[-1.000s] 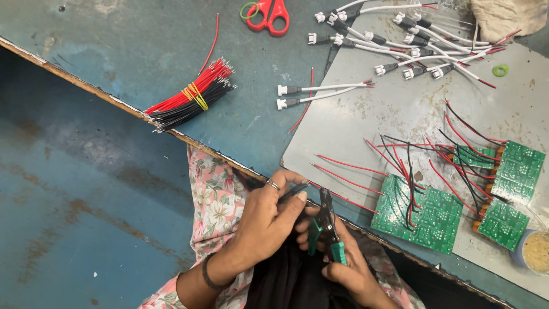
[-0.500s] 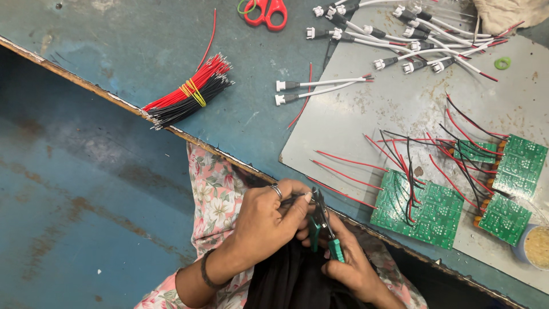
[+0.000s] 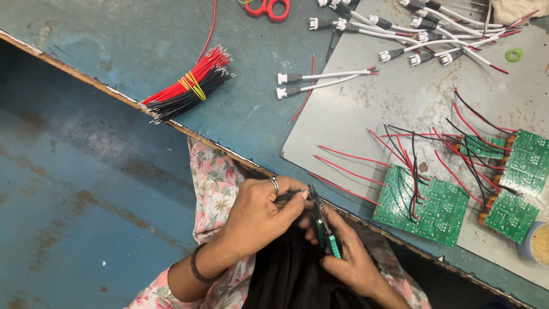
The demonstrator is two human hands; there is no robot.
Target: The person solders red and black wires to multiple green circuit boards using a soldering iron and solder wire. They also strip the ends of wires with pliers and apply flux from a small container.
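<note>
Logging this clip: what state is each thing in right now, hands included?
left hand: pinching a thin dark wire
right hand: closed around green-handled cutters, held at the wire's end
wire bundle: red and black, tied with a yellow band
circuit boards: lying flat, wires attached
scissors: lying on the table, untouched

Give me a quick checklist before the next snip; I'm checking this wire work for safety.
1. Left hand pinches a thin dark wire: ok.
2. Right hand grips the green-handled cutters: ok.
3. Wire end seated between the cutter blades: cannot tell.
4. Left fingers away from the blades: not ok, very close.
5. Red and black wire bundle lies banded on the table: ok.
</note>
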